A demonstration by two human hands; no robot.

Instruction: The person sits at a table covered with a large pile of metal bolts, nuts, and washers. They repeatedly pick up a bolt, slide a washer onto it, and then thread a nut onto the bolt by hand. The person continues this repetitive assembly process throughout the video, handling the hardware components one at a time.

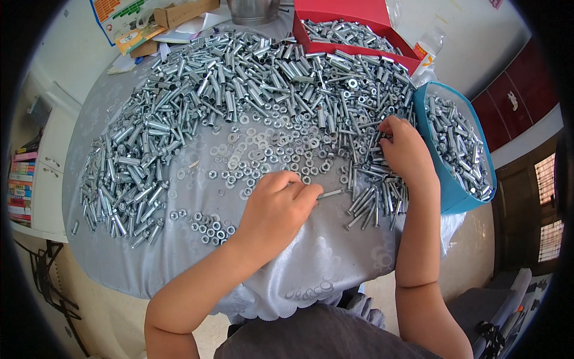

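A slim metal bolt (330, 193) lies pinched in the left hand (276, 210), low over the bench (335, 251) — fingers curled shut round it. The right hand (405, 152) is closed on small parts amid the heap of sleeves (251, 84), beside the blue tub (445, 191).

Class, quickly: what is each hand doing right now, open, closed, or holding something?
Left hand: closed, pinching a thin metal bolt above the grey tablecloth.
Right hand: fingers curled into the pile of bolts; whether it grips one cannot be told.
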